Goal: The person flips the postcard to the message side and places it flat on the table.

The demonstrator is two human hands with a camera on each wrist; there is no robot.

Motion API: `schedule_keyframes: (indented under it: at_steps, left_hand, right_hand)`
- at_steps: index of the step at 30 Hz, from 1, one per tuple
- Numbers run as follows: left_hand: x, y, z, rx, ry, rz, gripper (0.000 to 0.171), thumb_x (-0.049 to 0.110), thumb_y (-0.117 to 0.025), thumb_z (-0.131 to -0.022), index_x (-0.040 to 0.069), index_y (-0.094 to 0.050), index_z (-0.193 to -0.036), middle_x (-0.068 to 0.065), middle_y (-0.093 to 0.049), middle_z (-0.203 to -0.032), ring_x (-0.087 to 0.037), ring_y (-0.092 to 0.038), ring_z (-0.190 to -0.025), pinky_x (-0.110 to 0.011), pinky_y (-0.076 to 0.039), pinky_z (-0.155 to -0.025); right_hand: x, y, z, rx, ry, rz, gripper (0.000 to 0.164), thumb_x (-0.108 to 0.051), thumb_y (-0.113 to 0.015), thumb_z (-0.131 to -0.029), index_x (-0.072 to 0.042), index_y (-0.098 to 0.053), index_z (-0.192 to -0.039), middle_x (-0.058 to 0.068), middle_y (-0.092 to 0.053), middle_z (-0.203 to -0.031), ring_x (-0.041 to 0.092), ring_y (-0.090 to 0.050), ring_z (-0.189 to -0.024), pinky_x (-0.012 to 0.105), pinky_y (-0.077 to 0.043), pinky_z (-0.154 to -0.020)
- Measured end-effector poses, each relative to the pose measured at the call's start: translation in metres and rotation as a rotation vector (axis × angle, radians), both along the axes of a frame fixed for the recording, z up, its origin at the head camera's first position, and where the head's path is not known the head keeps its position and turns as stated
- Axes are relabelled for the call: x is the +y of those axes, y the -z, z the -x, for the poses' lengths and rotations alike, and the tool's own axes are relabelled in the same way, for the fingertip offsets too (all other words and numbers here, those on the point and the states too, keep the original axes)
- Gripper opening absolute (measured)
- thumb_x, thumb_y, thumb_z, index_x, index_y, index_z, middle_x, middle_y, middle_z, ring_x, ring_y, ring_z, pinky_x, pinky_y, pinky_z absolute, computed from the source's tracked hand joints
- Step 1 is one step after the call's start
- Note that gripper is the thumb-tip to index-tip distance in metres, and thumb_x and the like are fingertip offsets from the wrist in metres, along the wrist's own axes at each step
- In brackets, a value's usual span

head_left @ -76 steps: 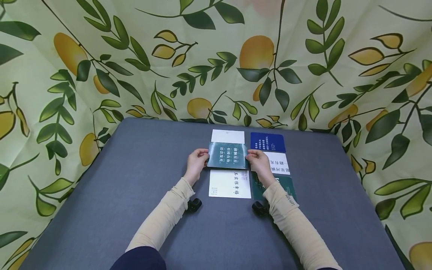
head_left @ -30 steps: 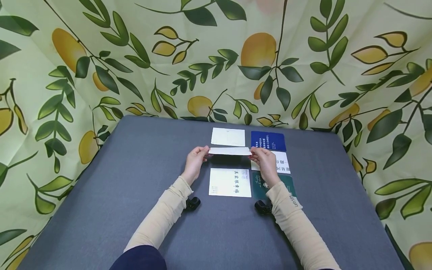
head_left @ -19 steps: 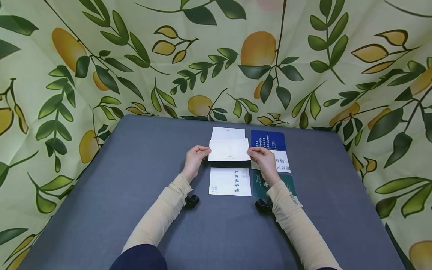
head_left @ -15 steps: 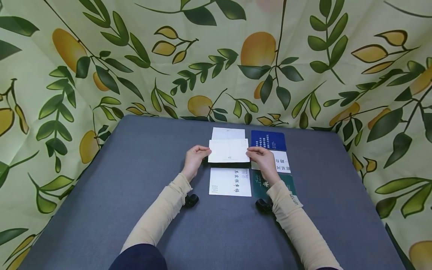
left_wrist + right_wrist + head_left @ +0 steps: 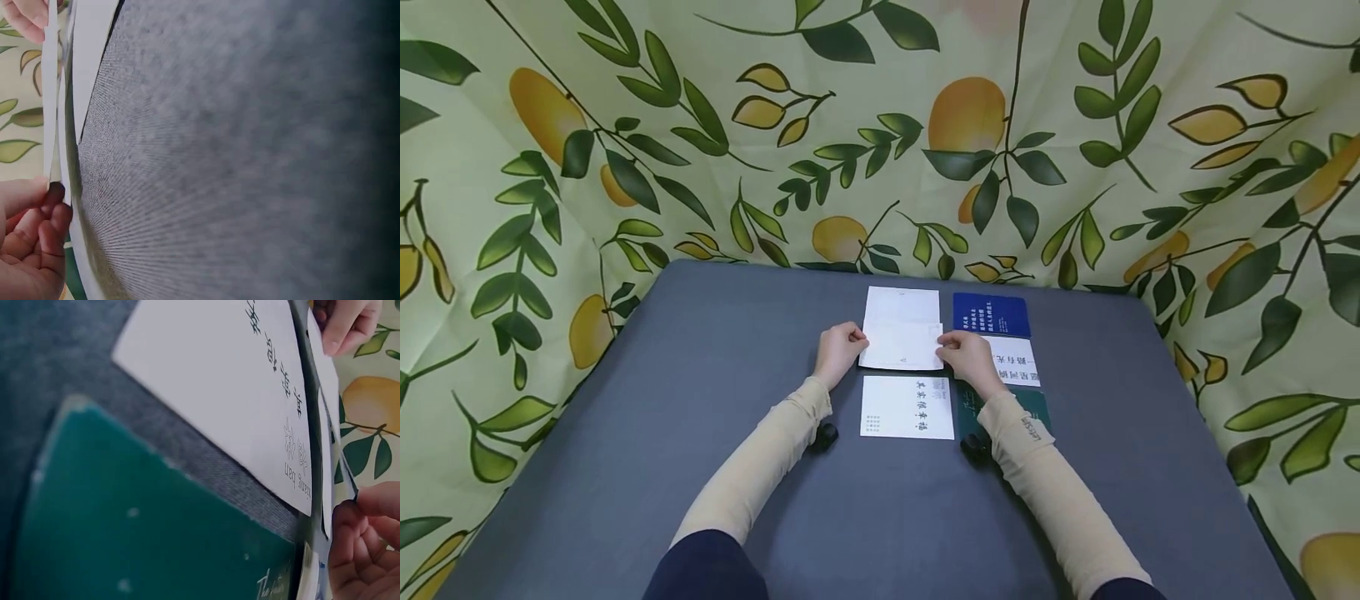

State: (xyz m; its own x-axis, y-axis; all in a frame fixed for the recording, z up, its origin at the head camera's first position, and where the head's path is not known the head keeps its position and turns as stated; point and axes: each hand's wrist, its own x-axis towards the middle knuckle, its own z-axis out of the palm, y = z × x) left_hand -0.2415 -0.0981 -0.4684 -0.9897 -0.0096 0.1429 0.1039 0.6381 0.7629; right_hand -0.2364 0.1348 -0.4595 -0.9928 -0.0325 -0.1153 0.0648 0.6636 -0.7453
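A postcard (image 5: 900, 347), blank white side up, is held by its two short edges between both hands. My left hand (image 5: 838, 354) pinches the left edge, thumb against fingers, as the left wrist view shows on the card (image 5: 50, 94). At the opposite edge my right hand (image 5: 968, 360) pinches it likewise. The card sits low over the table, tilted in the wrist views, and overlaps the near part of a white card (image 5: 901, 303) behind it. Just in front lies a white card with a column of dark characters (image 5: 895, 407).
To the right, a blue card (image 5: 992, 315), a white lettered card (image 5: 1018, 360) and a green card (image 5: 1030, 404) form a column, partly hidden by the right hand and forearm. All lie on a grey cloth-covered table (image 5: 737, 333) before a leaf-patterned curtain (image 5: 865, 100).
The held postcard has been turned from its teal lettered side to its white side. Since half a second ago it has come lower, closer to the table. Both hands still grip it.
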Motion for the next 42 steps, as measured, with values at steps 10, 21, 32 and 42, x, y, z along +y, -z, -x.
schedule_keyframes:
  at_steps: [10, 21, 32, 42]
  left_hand:
    - [0.009, -0.006, 0.005, 0.008, 0.028, 0.194, 0.009, 0.005, -0.064, -0.084, 0.005, -0.067, -0.075, -0.010, -0.068, -0.074, -0.020, -0.059, -0.066, -0.026, -0.044, -0.060]
    - [0.007, -0.009, 0.007, -0.014, 0.039, 0.323, 0.012, 0.001, -0.064, -0.081, 0.003, -0.067, -0.069, -0.012, -0.067, -0.073, -0.025, -0.060, -0.069, -0.032, -0.048, -0.064]
    - [0.003, -0.009, 0.007, -0.046, 0.045, 0.361, 0.009, 0.012, -0.066, -0.084, 0.009, -0.069, -0.076, -0.006, -0.069, -0.075, -0.019, -0.058, -0.065, -0.034, -0.046, -0.066]
    - [0.001, -0.003, 0.005, -0.109, 0.031, 0.326, 0.008, 0.016, -0.065, -0.084, 0.013, -0.069, -0.078, -0.004, -0.070, -0.080, -0.020, -0.058, -0.069, -0.042, -0.041, -0.076]
  right_hand:
    - [-0.002, 0.001, 0.008, -0.035, -0.049, -0.122, 0.028, -0.012, -0.061, -0.086, -0.001, -0.065, -0.112, 0.011, -0.063, -0.086, 0.013, -0.050, -0.057, 0.023, -0.040, -0.051]
    - [-0.012, 0.001, 0.018, -0.100, -0.087, -0.182, 0.026, -0.011, -0.062, -0.086, -0.002, -0.064, -0.110, 0.015, -0.065, -0.105, 0.020, -0.058, -0.078, 0.025, -0.048, -0.060]
    - [-0.015, -0.005, 0.016, -0.080, -0.099, -0.280, 0.028, -0.010, -0.060, -0.084, 0.000, -0.060, -0.110, 0.015, -0.065, -0.099, 0.020, -0.055, -0.072, 0.027, -0.045, -0.058]
    - [-0.014, 0.006, 0.007, -0.084, -0.076, -0.305, 0.035, -0.016, -0.057, -0.088, -0.003, -0.057, -0.121, 0.015, -0.068, -0.101, 0.021, -0.057, -0.074, 0.034, -0.047, -0.068]
